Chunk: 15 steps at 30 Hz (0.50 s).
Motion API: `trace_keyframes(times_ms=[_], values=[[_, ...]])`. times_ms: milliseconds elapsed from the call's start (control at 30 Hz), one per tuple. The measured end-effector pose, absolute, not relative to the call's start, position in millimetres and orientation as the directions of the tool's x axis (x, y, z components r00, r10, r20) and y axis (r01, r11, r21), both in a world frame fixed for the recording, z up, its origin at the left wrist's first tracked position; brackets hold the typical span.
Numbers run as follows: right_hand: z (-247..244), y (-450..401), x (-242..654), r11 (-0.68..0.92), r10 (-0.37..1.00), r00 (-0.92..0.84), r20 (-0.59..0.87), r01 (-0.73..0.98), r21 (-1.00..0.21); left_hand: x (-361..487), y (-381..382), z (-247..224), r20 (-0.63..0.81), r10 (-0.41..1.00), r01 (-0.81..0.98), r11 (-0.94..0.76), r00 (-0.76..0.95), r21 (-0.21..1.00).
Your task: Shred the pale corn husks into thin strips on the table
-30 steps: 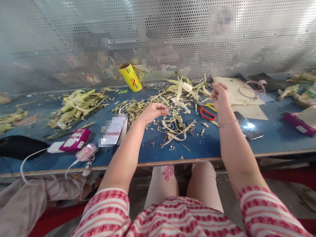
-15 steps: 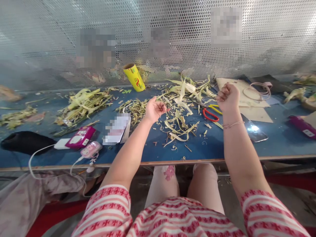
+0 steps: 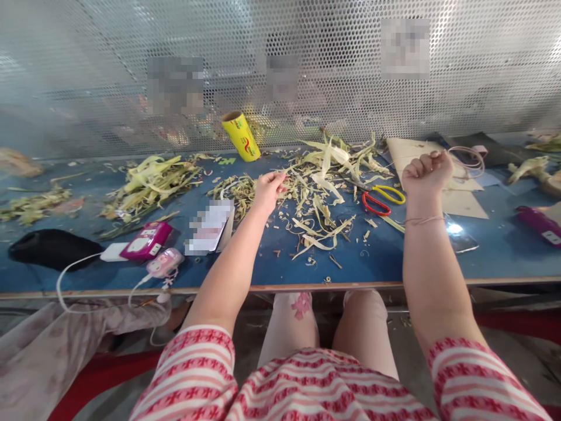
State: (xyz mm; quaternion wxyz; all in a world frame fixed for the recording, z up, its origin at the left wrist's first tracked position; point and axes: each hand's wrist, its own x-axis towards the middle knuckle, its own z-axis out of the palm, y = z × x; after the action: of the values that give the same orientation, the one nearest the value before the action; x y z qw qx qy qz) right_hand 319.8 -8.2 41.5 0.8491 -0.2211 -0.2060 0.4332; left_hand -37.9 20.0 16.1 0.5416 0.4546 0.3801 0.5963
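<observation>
In the head view, pale leaf strips (image 3: pixel 322 175) lie mid-frame between the hands, the largest running roughly upright, nearer the left hand (image 3: pixel 270 192), whose grip is pinched together, than the raised right hand (image 3: pixel 427 172), curled closed; whether either holds a thin strand I cannot tell. Scissors (image 3: pixel 376 204) lie just left of the right wrist on the littered blue counter (image 3: pixel 368 263), below a perforated metal wall (image 3: pixel 337 76) across the top.

Open table (image 3: pixel 374 257) between scissors (image 3: pixel 367 189) and front edge (image 3: pixel 298 288); husk strips (image 3: pixel 326 161), yellow tube (image 3: pixel 243 139) obstruct way to mesh wall (image 3: pixel 333 70).
</observation>
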Motion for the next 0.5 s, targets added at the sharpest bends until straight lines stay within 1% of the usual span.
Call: trace_keyframes(times_ms=[100,200,267,333,400,433,467,500], values=[[40,-9,325,0.553,0.811,0.580,0.079,-0.716,-0.425,-41,21,18,0.132,0.990,-0.369,-0.143,-0.055,0.918],[41,-17,327,0.549,0.828,0.561,0.018,-0.803,-0.234,-45,24,19,0.080,0.990,-0.468,-0.127,-0.120,0.875],[41,-24,329,0.533,0.846,0.531,0.053,-0.837,-0.123,-48,27,19,0.012,0.986,-0.532,-0.101,-0.168,0.841],[41,-30,331,0.520,0.851,0.509,0.127,-0.851,-0.074,-53,33,18,-0.053,0.972,-0.569,-0.090,-0.229,0.817],[43,-32,333,0.534,0.839,0.512,0.183,-0.839,-0.103,-58,39,15,-0.085,0.948,-0.553,-0.105,-0.306,0.826],[45,-31,331,0.551,0.831,0.521,0.198,-0.820,-0.154,-59,41,14,-0.080,0.935,-0.517,-0.118,-0.345,0.848],[48,-31,327,0.569,0.822,0.531,0.209,-0.789,-0.234,-59,42,11,-0.049,0.924,-0.456,-0.141,-0.379,0.879],[51,-30,321,0.572,0.820,0.527,0.224,-0.744,-0.346,-58,42,9,0.015,0.916,-0.361,-0.173,-0.400,0.916]])
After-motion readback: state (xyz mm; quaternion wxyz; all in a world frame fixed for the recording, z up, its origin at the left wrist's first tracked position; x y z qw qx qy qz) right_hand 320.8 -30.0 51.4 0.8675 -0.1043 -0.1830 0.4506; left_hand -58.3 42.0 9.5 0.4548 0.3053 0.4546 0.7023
